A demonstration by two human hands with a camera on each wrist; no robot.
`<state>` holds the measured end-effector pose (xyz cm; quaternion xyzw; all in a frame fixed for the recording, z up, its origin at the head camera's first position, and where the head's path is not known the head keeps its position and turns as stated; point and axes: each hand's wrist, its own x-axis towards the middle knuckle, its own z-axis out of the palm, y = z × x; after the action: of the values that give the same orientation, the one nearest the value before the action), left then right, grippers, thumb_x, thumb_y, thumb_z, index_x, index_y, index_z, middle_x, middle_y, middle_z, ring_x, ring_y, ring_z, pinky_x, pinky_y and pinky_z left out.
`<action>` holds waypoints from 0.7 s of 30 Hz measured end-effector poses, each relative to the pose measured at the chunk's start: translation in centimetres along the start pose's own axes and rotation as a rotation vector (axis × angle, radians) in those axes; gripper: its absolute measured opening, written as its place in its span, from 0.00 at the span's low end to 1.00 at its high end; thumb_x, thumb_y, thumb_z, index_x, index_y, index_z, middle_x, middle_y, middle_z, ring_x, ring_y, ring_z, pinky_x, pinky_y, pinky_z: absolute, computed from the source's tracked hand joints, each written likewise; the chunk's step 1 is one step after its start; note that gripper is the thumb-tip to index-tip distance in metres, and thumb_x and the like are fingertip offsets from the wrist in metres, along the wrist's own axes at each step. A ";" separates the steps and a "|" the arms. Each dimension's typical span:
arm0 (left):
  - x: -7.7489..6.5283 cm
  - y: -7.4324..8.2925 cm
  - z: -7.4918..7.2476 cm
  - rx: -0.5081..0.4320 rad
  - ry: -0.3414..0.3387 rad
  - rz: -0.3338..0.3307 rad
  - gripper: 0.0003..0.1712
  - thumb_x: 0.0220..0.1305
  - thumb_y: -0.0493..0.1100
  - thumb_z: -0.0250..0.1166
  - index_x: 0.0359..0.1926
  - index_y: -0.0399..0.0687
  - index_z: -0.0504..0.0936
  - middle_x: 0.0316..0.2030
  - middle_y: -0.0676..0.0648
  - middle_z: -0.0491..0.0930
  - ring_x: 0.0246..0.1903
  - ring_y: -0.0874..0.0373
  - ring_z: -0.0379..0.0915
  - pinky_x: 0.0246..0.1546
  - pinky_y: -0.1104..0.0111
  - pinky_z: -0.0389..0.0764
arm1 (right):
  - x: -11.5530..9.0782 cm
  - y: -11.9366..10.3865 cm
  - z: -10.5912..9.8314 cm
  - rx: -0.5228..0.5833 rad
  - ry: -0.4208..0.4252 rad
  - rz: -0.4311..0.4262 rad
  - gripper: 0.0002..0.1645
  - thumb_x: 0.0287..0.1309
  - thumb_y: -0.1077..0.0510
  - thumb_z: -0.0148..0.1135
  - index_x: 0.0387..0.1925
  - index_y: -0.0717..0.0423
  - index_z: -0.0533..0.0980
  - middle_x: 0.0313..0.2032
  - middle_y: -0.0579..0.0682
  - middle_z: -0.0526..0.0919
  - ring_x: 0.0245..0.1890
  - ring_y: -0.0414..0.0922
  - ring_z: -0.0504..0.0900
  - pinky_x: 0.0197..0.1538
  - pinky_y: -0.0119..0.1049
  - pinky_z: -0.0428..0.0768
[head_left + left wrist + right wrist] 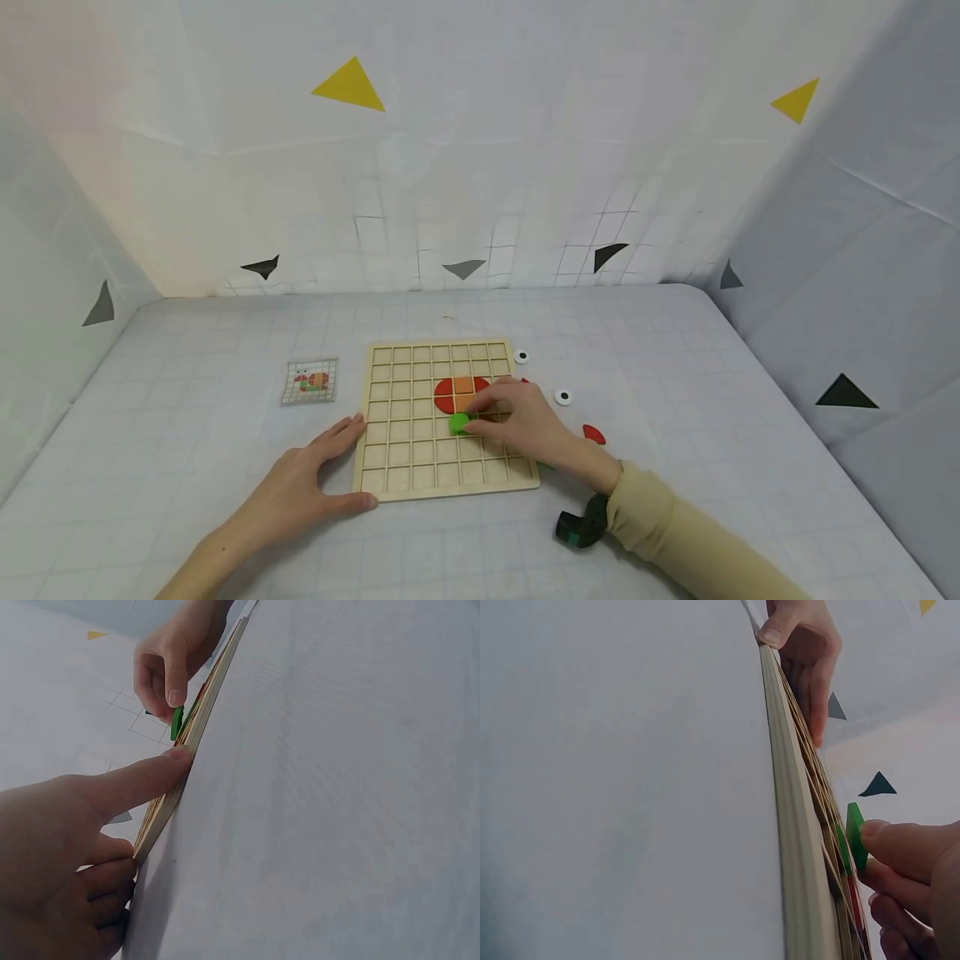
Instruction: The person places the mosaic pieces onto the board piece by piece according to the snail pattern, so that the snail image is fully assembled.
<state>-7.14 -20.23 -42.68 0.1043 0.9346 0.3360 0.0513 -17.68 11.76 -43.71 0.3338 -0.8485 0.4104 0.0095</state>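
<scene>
A wooden grid board (408, 454) lies flat on the table. On it sit orange squares (464, 385) with a rounded red piece (445, 397) on their left and more red on their right. My right hand (517, 417) reaches over the board and pinches a green tile (458, 423) between thumb and fingers. In the right wrist view that green tile (856, 834) stands tilted above the grid, beside another green piece (843, 847). My left hand (300, 483) rests at the board's left side, its fingers along the edge and its thumb at the near corner.
A small picture card (310, 381) lies left of the board. To the right are a white eye disc (521, 357), a second eye disc (563, 397) and a red wedge (594, 434). A green piece peeks out under the right wrist, which wears a black device (583, 525).
</scene>
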 end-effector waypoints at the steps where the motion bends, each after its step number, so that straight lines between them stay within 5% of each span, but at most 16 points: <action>1: 0.0 0.0 0.0 -0.002 -0.001 -0.005 0.59 0.44 0.70 0.75 0.74 0.53 0.66 0.74 0.47 0.62 0.73 0.44 0.58 0.66 0.42 0.66 | 0.1 -0.1 0.1 -0.004 -0.001 -0.003 0.13 0.51 0.52 0.78 0.40 0.45 0.87 0.35 0.36 0.87 0.40 0.38 0.80 0.43 0.34 0.80; 21: -0.1 0.1 0.0 -0.001 -0.010 -0.026 0.59 0.44 0.71 0.75 0.74 0.56 0.66 0.74 0.49 0.62 0.72 0.42 0.59 0.64 0.38 0.65 | 0.0 -0.6 1.9 -0.063 0.080 -0.104 0.13 0.50 0.53 0.78 0.39 0.45 0.86 0.35 0.38 0.86 0.39 0.36 0.75 0.37 0.29 0.77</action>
<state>-7.02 -20.17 -42.61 0.0939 0.9355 0.3352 0.0605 -16.89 10.17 -44.53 0.3601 -0.8415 0.3956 0.0753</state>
